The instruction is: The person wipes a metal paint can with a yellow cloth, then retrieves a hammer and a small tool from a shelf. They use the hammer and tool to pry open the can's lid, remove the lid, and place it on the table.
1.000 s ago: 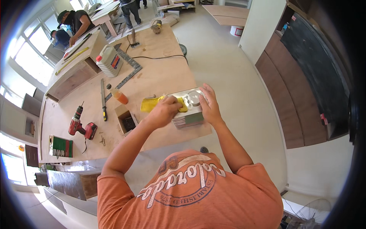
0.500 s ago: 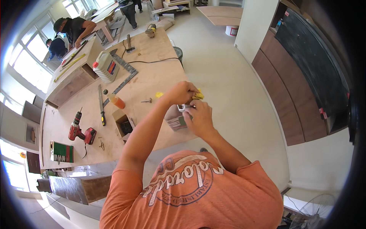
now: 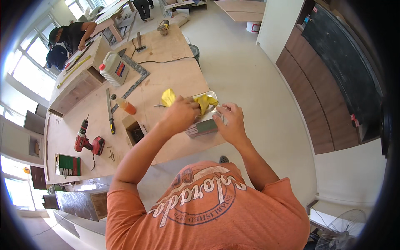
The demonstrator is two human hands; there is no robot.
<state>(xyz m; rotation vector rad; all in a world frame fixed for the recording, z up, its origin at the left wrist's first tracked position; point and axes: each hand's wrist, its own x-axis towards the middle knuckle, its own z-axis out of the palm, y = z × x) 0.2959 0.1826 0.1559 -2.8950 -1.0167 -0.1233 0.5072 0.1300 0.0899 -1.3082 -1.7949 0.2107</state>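
Observation:
A rectangular metal can [image 3: 204,128] with green and striped sides and a silvery top stands at the right edge of the workbench. My left hand [image 3: 182,116] is closed round a crumpled yellow cloth [image 3: 205,103] over the can's top; part of the yellow material pokes out on the hand's left side. With thumb and fingers, my right hand [image 3: 231,123] grips the can's right upper edge. A screw-like metal piece [image 3: 158,105] lies left of my left hand. Most of the can's top is hidden by the hand and cloth.
On the wooden workbench [image 3: 166,75] lie a red cordless drill [image 3: 84,139], handsaw [image 3: 111,114], metal square [image 3: 135,79], orange bottle [image 3: 126,106], open cardboard box [image 3: 134,131], white jug [image 3: 113,68] and another green can [image 3: 68,165]. A co-worker [image 3: 73,35] bends over a wooden box.
My hands have moved apart: the left went down and left with the yellow cloth, the right slightly right onto the can's edge. The yellow cloth is more spread, and the can appears turned.

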